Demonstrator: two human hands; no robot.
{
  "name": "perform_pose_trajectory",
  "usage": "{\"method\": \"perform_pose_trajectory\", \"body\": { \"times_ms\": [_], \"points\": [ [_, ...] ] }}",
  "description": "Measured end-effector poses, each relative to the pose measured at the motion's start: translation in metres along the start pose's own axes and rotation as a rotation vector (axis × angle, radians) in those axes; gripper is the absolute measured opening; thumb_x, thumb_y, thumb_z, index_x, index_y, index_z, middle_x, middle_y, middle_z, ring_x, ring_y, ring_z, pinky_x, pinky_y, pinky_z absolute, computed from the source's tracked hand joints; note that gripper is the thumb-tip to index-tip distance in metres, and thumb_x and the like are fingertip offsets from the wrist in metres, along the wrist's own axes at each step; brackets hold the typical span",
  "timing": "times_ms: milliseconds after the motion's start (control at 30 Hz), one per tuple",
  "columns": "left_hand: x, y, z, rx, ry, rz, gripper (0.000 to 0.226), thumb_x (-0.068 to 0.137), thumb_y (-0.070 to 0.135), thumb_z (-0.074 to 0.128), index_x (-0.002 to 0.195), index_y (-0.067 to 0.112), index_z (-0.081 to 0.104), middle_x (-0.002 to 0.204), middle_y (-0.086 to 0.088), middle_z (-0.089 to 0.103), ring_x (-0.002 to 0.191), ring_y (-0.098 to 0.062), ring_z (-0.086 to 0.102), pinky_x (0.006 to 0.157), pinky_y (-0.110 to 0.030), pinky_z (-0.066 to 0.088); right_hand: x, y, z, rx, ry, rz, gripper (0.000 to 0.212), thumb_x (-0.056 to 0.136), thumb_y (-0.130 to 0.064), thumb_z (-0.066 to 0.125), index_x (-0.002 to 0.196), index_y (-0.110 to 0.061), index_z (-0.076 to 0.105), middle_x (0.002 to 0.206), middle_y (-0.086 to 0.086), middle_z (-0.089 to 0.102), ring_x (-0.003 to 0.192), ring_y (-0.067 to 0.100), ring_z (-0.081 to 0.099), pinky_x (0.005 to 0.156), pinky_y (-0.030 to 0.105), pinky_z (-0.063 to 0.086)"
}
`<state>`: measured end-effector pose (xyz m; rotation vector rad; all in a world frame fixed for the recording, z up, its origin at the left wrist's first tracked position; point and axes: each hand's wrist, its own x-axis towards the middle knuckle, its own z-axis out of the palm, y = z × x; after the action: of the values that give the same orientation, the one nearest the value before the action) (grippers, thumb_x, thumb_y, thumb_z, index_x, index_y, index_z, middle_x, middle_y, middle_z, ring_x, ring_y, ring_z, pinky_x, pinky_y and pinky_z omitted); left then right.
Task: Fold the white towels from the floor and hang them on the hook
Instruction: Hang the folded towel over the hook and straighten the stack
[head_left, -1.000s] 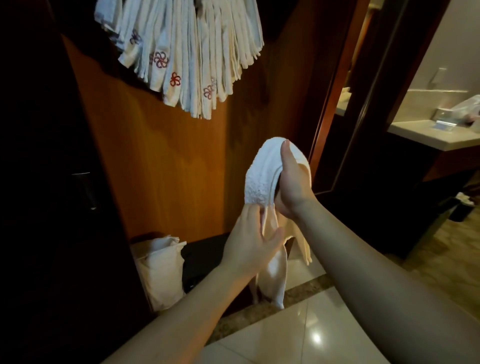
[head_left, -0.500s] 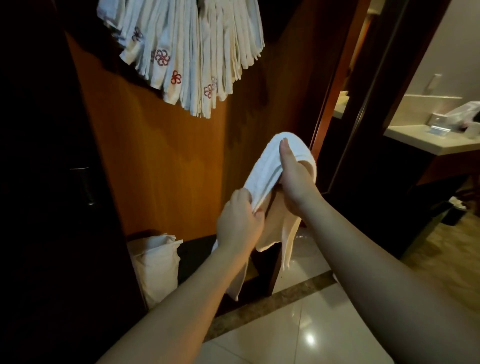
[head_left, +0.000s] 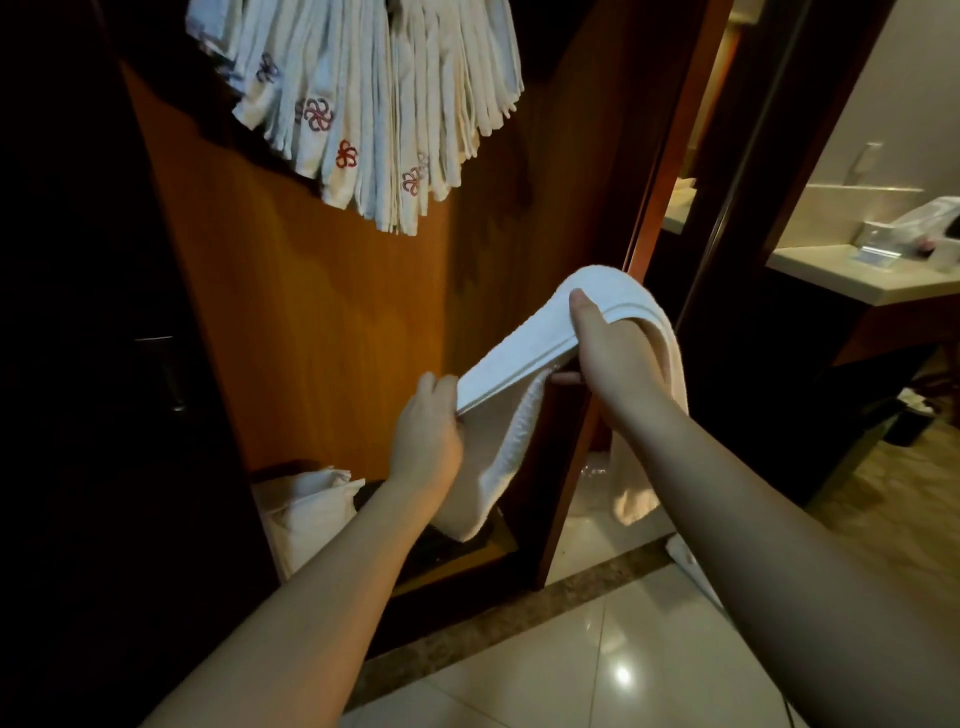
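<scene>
While the dark wardrobe door (head_left: 104, 364) fills the left side of the view, the orange-brown wooden panel (head_left: 311, 322) behind it takes up the middle, and a pale tiled floor (head_left: 597, 670) with a brown strip spreads across the bottom. To the right, a dark door frame (head_left: 727, 234) opens on a room with a light counter (head_left: 862, 273) that carries some clear wrapped items, too blurred to name. At the top, a thick bunch of folded white towels (head_left: 374, 104) hangs against the panel, several showing red or purple flower marks; what they hang from lies outside the view. Low in the wardrobe, a white bag (head_left: 306, 514) stands against the panel.

In front of the panel, held in the air between both hands, is the white towel (head_left: 524, 343). It drapes over the right hand (head_left: 613, 353), whose thumb presses on top of the folded edge while the other fingers are hidden under the cloth. From there a flat folded band runs down and left to the left hand (head_left: 428, 431), whose fingers are curled around its end, gripping it. Loose parts of the towel hang below both hands, one behind the left wrist and one behind the right forearm, clear of the floor.
</scene>
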<state>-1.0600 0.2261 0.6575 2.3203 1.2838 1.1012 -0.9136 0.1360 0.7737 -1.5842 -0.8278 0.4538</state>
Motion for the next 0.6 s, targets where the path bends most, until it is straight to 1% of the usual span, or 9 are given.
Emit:
{"method": "perform_pose_trajectory", "body": {
  "times_ms": [67, 133, 167, 200, 267, 333, 400, 500, 600],
  "points": [
    [-0.004, -0.011, 0.011, 0.025, -0.022, -0.040, 0.017, 0.095, 0.011, 0.059, 0.110, 0.018, 0.063, 0.107, 0.001, 0.052, 0.091, -0.015, 0.052, 0.075, -0.028, 0.047, 0.001, -0.005, 0.003, 0.087, 0.002, 0.044, 0.045, 0.101, -0.046, 0.050, 0.121, -0.008, 0.061, 0.117, 0.008, 0.069, 0.083, 0.017, 0.073, 0.066, 0.032, 0.063],
    [-0.008, -0.024, 0.021, 0.076, -0.046, -0.049, 0.012, 0.093, 0.014, 0.060, 0.103, 0.018, 0.063, 0.105, 0.002, 0.052, 0.097, -0.016, 0.049, 0.078, -0.026, 0.039, 0.004, -0.010, 0.003, 0.164, 0.020, 0.110, 0.048, 0.101, -0.044, 0.050, 0.128, -0.005, 0.058, 0.121, 0.011, 0.066, 0.068, 0.015, 0.075, 0.076, 0.039, 0.064],
    [-0.010, -0.030, 0.024, 0.088, -0.061, -0.053, 0.008, 0.092, 0.013, 0.061, 0.098, 0.018, 0.062, 0.101, 0.003, 0.051, 0.097, -0.018, 0.049, 0.076, -0.026, 0.037, 0.006, -0.012, 0.002, 0.194, 0.035, 0.128, 0.048, 0.101, -0.044, 0.051, 0.126, -0.004, 0.059, 0.118, 0.012, 0.067, 0.065, 0.014, 0.074, 0.077, 0.042, 0.064],
    [-0.011, -0.036, 0.025, 0.076, -0.075, -0.066, 0.007, 0.090, 0.013, 0.061, 0.090, 0.019, 0.058, 0.096, 0.005, 0.049, 0.094, -0.018, 0.050, 0.072, -0.026, 0.036, 0.009, -0.012, -0.001, 0.211, 0.050, 0.128, 0.045, 0.100, -0.044, 0.052, 0.119, -0.004, 0.063, 0.111, 0.013, 0.071, 0.066, 0.014, 0.075, 0.077, 0.043, 0.064],
    [-0.013, -0.045, 0.028, -0.011, -0.103, -0.144, 0.018, 0.089, 0.015, 0.061, 0.079, 0.022, 0.048, 0.083, 0.007, 0.049, 0.080, -0.019, 0.054, 0.059, -0.027, 0.033, 0.014, -0.010, -0.009, 0.220, 0.083, 0.102, 0.037, 0.096, -0.046, 0.054, 0.098, -0.013, 0.071, 0.098, 0.014, 0.076, 0.078, 0.023, 0.076, 0.082, 0.047, 0.062],
    [-0.016, -0.052, 0.028, -0.116, -0.102, -0.250, 0.024, 0.089, 0.021, 0.063, 0.078, 0.028, 0.042, 0.072, 0.005, 0.053, 0.063, -0.016, 0.054, 0.049, -0.028, 0.029, 0.021, -0.005, -0.018, 0.242, 0.124, 0.100, 0.034, 0.089, -0.047, 0.055, 0.084, -0.017, 0.068, 0.091, 0.008, 0.075, 0.084, 0.023, 0.073, 0.089, 0.048, 0.057],
    [-0.017, -0.060, 0.029, -0.141, -0.083, -0.305, 0.028, 0.090, 0.023, 0.064, 0.079, 0.032, 0.040, 0.070, 0.004, 0.056, 0.059, -0.015, 0.053, 0.047, -0.028, 0.029, 0.030, 0.001, -0.025, 0.285, 0.183, 0.131, 0.028, 0.086, -0.047, 0.057, 0.085, -0.019, 0.064, 0.094, -0.002, 0.073, 0.091, 0.019, 0.070, 0.088, 0.045, 0.056],
    [-0.018, -0.071, 0.028, -0.039, -0.058, -0.304, 0.022, 0.090, 0.015, 0.061, 0.093, 0.033, 0.049, 0.076, 0.009, 0.058, 0.061, -0.013, 0.056, 0.047, -0.029, 0.034, 0.038, 0.012, -0.030, 0.346, 0.282, 0.170, 0.025, 0.084, -0.045, 0.063, 0.088, -0.021, 0.064, 0.091, -0.004, 0.072, 0.091, 0.018, 0.070, 0.071, 0.031, 0.053],
    [-0.014, -0.084, 0.023, 0.038, -0.014, -0.257, 0.025, 0.094, 0.015, 0.062, 0.116, 0.025, 0.059, 0.099, 0.007, 0.063, 0.077, -0.013, 0.061, 0.056, -0.032, 0.049, 0.043, 0.016, -0.029, 0.591, 0.256, 0.200, 0.016, 0.092, -0.035, 0.063, 0.093, -0.019, 0.065, 0.089, -0.002, 0.075, 0.084, 0.016, 0.072, 0.065, 0.027, 0.053]
  ]
}}
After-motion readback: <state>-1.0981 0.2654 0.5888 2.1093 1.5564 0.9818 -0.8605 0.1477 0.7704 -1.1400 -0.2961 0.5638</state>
